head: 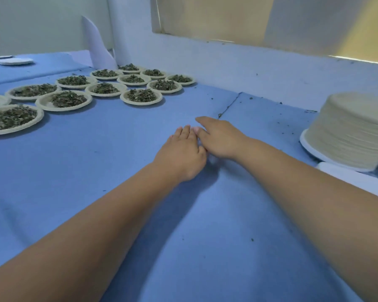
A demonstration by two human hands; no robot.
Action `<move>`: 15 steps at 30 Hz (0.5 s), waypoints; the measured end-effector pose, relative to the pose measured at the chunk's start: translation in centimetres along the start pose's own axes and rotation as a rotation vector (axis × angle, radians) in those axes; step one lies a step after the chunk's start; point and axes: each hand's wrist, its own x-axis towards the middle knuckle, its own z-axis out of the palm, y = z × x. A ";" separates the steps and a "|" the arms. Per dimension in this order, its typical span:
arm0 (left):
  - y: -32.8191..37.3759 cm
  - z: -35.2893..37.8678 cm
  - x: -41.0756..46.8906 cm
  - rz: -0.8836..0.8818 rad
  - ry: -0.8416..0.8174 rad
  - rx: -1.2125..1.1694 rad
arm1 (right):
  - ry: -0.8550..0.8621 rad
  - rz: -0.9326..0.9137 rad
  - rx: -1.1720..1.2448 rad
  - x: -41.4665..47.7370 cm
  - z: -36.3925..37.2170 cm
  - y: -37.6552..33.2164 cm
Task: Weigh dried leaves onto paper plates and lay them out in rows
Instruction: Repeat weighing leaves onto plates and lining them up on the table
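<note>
Both my arms reach forward over the blue cloth. My left hand lies flat on the cloth with straight fingers. My right hand rests beside it, fingers extended and touching the left hand's fingertips. Neither hand holds anything. Several paper plates heaped with dried green leaves lie in rows at the far left, the nearest large one at the left edge. A tall stack of blank paper plates stands at the right.
A seam in the cloth runs toward the pale wall. Leaf crumbs dot the cloth near the wall. A white paper sheet leans in the corner. An empty white plate sits at the far left back.
</note>
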 end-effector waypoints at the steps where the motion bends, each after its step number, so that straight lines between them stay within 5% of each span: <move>1: 1.6 0.2 0.1 0.048 0.026 0.012 | 0.033 0.008 0.001 -1.5 -1.0 0.9; 15: 24.3 4.2 2.5 0.568 0.220 -0.040 | 0.455 0.395 0.063 -24.3 -10.3 20.0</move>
